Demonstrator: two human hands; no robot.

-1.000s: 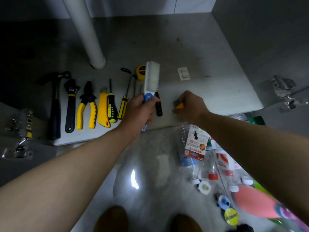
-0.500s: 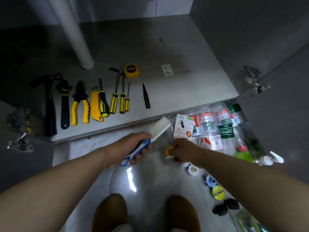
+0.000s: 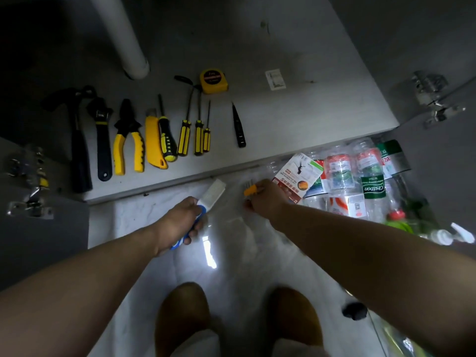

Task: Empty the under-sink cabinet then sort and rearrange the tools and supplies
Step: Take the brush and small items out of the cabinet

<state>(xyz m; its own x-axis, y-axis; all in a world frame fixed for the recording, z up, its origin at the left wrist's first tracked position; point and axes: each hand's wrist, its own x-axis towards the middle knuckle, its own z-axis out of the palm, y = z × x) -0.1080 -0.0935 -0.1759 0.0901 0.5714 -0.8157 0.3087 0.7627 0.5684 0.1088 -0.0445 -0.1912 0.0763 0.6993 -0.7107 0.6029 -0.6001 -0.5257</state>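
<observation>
My left hand (image 3: 180, 222) grips the blue handle of a white scrubbing brush (image 3: 215, 193), held over the pale floor just in front of the cabinet edge. My right hand (image 3: 268, 199) holds a small orange holder with metal keys (image 3: 249, 189) sticking out, close to the brush head. On the grey cabinet floor (image 3: 296, 119) lies a row of tools: hammer (image 3: 77, 140), black wrench (image 3: 103, 140), yellow pliers (image 3: 128, 143), yellow utility knife (image 3: 154, 143), three screwdrivers (image 3: 195, 132), a black tester pen (image 3: 239, 127) and a yellow tape measure (image 3: 213, 80).
A white drain pipe (image 3: 123, 34) stands at the cabinet's back left. Several plastic bottles (image 3: 360, 176) and a printed box (image 3: 298, 176) lie on the floor to the right, with a spray nozzle (image 3: 461, 231). Door hinges (image 3: 432, 99) flank the opening. My brown shoes (image 3: 183, 318) are below.
Both hands have drawn back from the cabinet floor to the room floor, taking the brush and the orange key set along; the brush now points up and right.
</observation>
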